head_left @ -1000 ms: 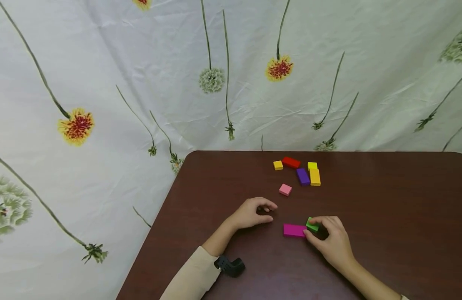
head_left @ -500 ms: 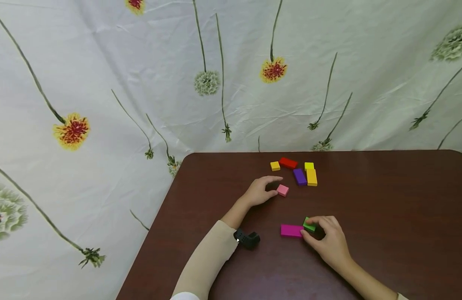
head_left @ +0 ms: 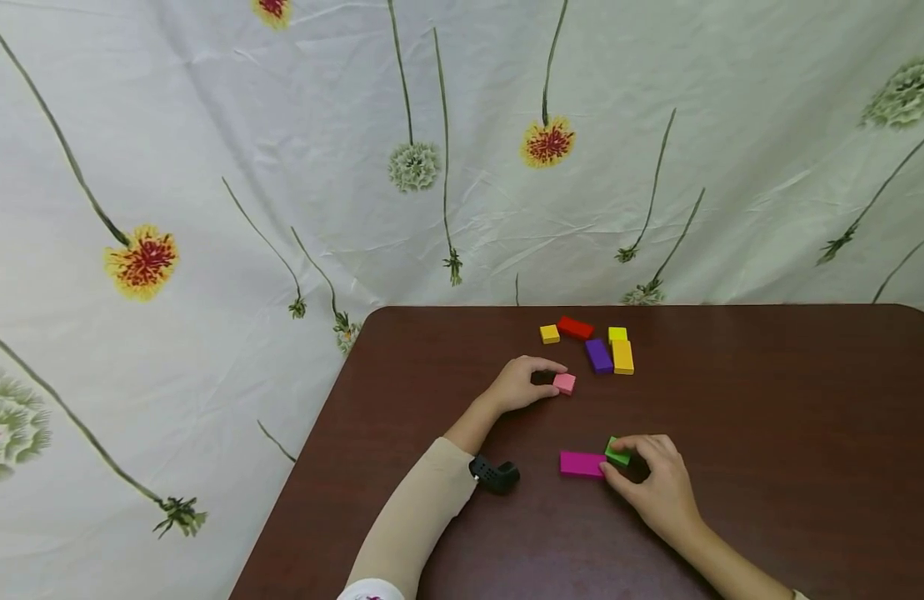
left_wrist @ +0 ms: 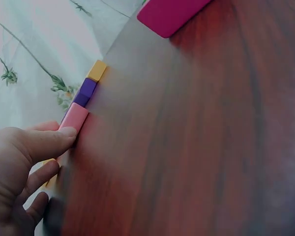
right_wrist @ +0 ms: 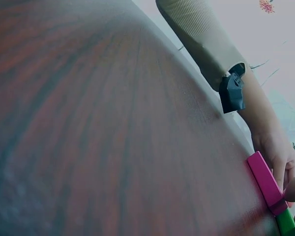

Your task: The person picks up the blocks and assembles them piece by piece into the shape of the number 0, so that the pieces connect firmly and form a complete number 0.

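My left hand [head_left: 520, 385] pinches a small pink block [head_left: 565, 384] between thumb and fingers; the left wrist view shows the thumb against the near side of that pink block [left_wrist: 74, 116]. Closer to me, a long magenta block [head_left: 580, 464] lies flat with a green block [head_left: 615, 454] at its right end. My right hand [head_left: 660, 483] grips the green block, index finger over it and thumb by the magenta block's corner. In the right wrist view the green block [right_wrist: 286, 223] sits end to end with the magenta block [right_wrist: 264, 181], its far part hidden by the hand.
Beyond the left hand lie a small yellow-orange block [head_left: 549, 334], a red block [head_left: 576, 327], a purple block [head_left: 599, 356], a longer yellow-orange block [head_left: 622, 357] and a bright yellow block [head_left: 617, 333]. A flowered cloth [head_left: 462, 208] hangs behind the dark brown table [head_left: 791, 417].
The left hand has reached forward from beside the magenta block to the pink block and taken hold of it. The right hand stays at the green block.
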The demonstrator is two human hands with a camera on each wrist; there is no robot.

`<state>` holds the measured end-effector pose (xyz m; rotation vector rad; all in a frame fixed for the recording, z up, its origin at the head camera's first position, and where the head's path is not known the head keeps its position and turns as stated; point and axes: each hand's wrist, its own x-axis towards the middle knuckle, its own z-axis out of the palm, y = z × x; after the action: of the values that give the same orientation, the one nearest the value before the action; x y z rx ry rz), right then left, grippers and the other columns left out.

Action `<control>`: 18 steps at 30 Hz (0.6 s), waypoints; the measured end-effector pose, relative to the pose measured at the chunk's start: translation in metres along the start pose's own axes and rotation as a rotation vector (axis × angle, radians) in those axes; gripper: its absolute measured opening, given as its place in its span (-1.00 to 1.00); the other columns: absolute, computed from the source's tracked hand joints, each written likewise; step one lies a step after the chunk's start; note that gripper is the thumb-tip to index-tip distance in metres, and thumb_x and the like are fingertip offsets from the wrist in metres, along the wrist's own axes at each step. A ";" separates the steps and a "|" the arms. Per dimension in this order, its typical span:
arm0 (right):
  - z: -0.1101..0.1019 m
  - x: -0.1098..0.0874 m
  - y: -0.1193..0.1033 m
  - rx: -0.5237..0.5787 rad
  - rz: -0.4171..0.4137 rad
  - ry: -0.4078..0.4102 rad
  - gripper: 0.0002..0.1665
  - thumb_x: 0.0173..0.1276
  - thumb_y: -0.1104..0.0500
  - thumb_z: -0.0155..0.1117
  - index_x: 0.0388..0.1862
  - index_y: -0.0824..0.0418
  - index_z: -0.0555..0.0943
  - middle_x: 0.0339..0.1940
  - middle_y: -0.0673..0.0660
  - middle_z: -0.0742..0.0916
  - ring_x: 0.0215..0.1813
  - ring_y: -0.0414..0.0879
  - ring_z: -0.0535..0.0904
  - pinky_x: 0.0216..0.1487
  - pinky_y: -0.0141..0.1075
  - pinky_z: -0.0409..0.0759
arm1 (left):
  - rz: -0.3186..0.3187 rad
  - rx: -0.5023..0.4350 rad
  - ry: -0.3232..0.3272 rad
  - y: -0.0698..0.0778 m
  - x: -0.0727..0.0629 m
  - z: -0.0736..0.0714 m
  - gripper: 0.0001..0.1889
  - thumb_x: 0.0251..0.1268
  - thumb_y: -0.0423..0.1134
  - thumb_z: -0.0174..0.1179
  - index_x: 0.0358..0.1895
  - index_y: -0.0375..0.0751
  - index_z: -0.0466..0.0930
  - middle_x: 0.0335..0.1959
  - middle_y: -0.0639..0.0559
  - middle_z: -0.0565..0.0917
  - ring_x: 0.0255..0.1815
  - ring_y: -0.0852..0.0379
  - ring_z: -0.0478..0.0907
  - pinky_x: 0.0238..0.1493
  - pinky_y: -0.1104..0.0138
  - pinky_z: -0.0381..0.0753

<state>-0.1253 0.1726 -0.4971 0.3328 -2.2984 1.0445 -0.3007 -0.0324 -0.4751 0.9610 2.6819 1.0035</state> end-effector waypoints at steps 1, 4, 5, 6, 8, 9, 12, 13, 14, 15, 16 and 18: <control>0.000 0.000 0.000 0.000 0.000 0.000 -0.63 -0.18 0.32 0.63 -0.35 0.21 0.66 -0.32 0.03 0.72 -0.18 -0.15 0.42 -0.10 -0.26 0.27 | 0.001 -0.006 0.004 0.000 -0.001 0.000 -0.64 0.25 -0.24 0.34 0.13 -0.06 0.67 0.09 0.08 0.66 0.18 0.12 0.51 0.24 0.28 0.39; 0.001 -0.001 0.000 0.001 -0.001 -0.002 -0.63 -0.18 0.32 0.63 -0.35 0.21 0.66 -0.32 0.02 0.72 -0.18 -0.16 0.42 -0.10 -0.26 0.27 | -0.001 -0.028 0.016 0.000 -0.009 -0.001 -0.65 0.22 -0.22 0.37 0.09 -0.07 0.69 0.05 0.09 0.68 0.14 0.12 0.53 0.21 0.27 0.42; 0.001 -0.001 -0.001 0.000 -0.001 -0.002 -0.63 -0.18 0.32 0.63 -0.35 0.20 0.66 -0.32 0.02 0.72 -0.18 -0.16 0.42 -0.11 -0.27 0.27 | -0.002 -0.031 0.019 0.000 -0.012 -0.002 -0.66 0.22 -0.21 0.37 0.09 -0.07 0.70 0.05 0.09 0.68 0.13 0.12 0.53 0.21 0.27 0.42; 0.001 -0.001 -0.001 0.002 -0.001 -0.003 -0.63 -0.17 0.32 0.63 -0.35 0.20 0.66 -0.31 0.02 0.72 -0.18 -0.16 0.41 -0.11 -0.27 0.27 | -0.002 -0.035 0.021 0.000 -0.015 -0.003 -0.66 0.21 -0.20 0.38 0.08 -0.06 0.70 0.04 0.10 0.68 0.12 0.13 0.53 0.20 0.26 0.42; 0.000 -0.001 -0.001 0.002 -0.002 -0.004 -0.63 -0.17 0.32 0.63 -0.34 0.20 0.66 -0.31 0.01 0.72 -0.18 -0.16 0.41 -0.11 -0.28 0.27 | 0.009 -0.034 0.031 0.002 -0.023 -0.005 -0.66 0.20 -0.18 0.39 0.07 -0.05 0.71 0.03 0.12 0.68 0.11 0.13 0.52 0.19 0.25 0.43; 0.000 -0.001 -0.001 0.003 -0.001 -0.003 -0.64 -0.16 0.32 0.63 -0.34 0.20 0.67 -0.31 0.01 0.72 -0.17 -0.16 0.41 -0.11 -0.30 0.28 | 0.017 -0.030 0.038 0.003 -0.027 -0.006 -0.65 0.19 -0.17 0.39 0.06 -0.04 0.71 0.03 0.13 0.69 0.10 0.14 0.52 0.18 0.25 0.43; 0.000 -0.001 -0.002 0.001 -0.001 -0.002 -0.64 -0.15 0.32 0.62 -0.33 0.20 0.67 -0.29 0.00 0.72 -0.17 -0.17 0.41 -0.11 -0.34 0.28 | 0.066 -0.012 0.059 0.006 -0.041 -0.008 -0.65 0.16 -0.15 0.42 0.04 -0.03 0.72 -0.01 0.15 0.70 0.04 0.14 0.52 0.12 0.28 0.44; 0.000 0.000 -0.002 -0.001 -0.002 -0.002 -0.64 -0.15 0.32 0.62 -0.33 0.20 0.67 -0.29 0.00 0.72 -0.17 -0.17 0.41 -0.12 -0.36 0.28 | 0.087 -0.008 0.065 0.008 -0.046 -0.009 -0.65 0.15 -0.15 0.43 0.03 -0.04 0.72 -0.02 0.15 0.71 0.02 0.14 0.51 0.10 0.29 0.45; 0.000 0.000 -0.002 -0.003 -0.001 -0.002 -0.64 -0.15 0.32 0.62 -0.33 0.19 0.67 -0.29 0.00 0.72 -0.17 -0.17 0.41 -0.12 -0.37 0.29 | 0.106 -0.004 0.068 0.010 -0.050 -0.010 -0.66 0.14 -0.16 0.43 0.02 -0.04 0.73 -0.03 0.15 0.71 0.00 0.15 0.51 0.08 0.31 0.45; 0.000 0.000 -0.002 -0.005 0.000 -0.002 -0.64 -0.15 0.32 0.63 -0.33 0.19 0.68 -0.29 -0.01 0.72 -0.17 -0.17 0.41 -0.12 -0.38 0.29 | 0.124 0.000 0.067 0.011 -0.055 -0.010 -0.66 0.14 -0.16 0.43 0.01 -0.04 0.73 -0.04 0.16 0.72 -0.02 0.16 0.51 0.06 0.32 0.45; 0.000 -0.001 -0.002 -0.009 -0.001 -0.002 -0.64 -0.15 0.32 0.63 -0.33 0.19 0.68 -0.29 -0.01 0.72 -0.16 -0.17 0.41 -0.12 -0.39 0.29 | 0.140 0.005 0.065 0.012 -0.060 -0.010 -0.67 0.14 -0.16 0.43 0.00 -0.04 0.74 -0.05 0.16 0.72 -0.04 0.17 0.51 0.05 0.33 0.45; 0.000 -0.001 -0.002 -0.012 0.000 -0.003 -0.64 -0.15 0.32 0.63 -0.33 0.19 0.68 -0.29 -0.01 0.72 -0.16 -0.17 0.41 -0.12 -0.41 0.29 | 0.155 0.009 0.057 0.015 -0.069 -0.010 -0.68 0.13 -0.17 0.44 -0.01 -0.03 0.74 -0.07 0.17 0.72 -0.06 0.20 0.50 0.03 0.35 0.45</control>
<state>-0.1237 0.1708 -0.4965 0.3302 -2.3065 1.0300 -0.2417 -0.0714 -0.4651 1.1756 2.6938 1.0644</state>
